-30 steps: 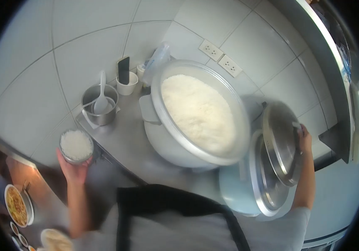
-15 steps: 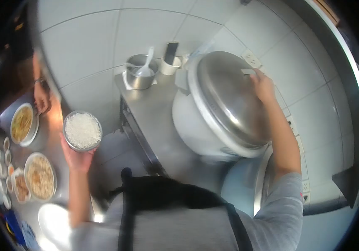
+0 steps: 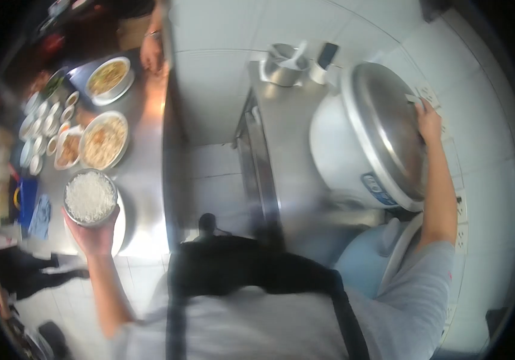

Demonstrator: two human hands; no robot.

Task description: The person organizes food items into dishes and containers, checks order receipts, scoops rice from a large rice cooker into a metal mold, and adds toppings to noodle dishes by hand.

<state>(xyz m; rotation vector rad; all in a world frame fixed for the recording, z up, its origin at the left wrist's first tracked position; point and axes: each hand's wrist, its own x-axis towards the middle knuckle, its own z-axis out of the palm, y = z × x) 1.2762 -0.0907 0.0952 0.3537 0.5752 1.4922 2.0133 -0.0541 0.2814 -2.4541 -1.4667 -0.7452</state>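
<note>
My left hand [image 3: 96, 235] grips a metal bowl filled with white rice [image 3: 90, 197] from below. The bowl is held above a white plate [image 3: 119, 227] at the near end of the left counter. On the right, my right hand [image 3: 430, 122] is closed on the small handle [image 3: 413, 99] of the silver lid [image 3: 383, 114]. That lid sits on a large white rice cooker [image 3: 335, 141], and it looks closed.
Left counter [image 3: 146, 156] bears a soup bowl [image 3: 110, 81], a noodle-like dish [image 3: 104, 141], a tray of brown food [image 3: 68, 149] and several small cups. A pot with a ladle [image 3: 285, 65] and a phone in a cup [image 3: 327, 55] stand behind the cooker. Another person's hand [image 3: 151, 53] rests at the back.
My view has turned left, showing more of the left counter. The rice bowl has moved from beside that counter to above the plate. My right hand stays on the lid handle.
</note>
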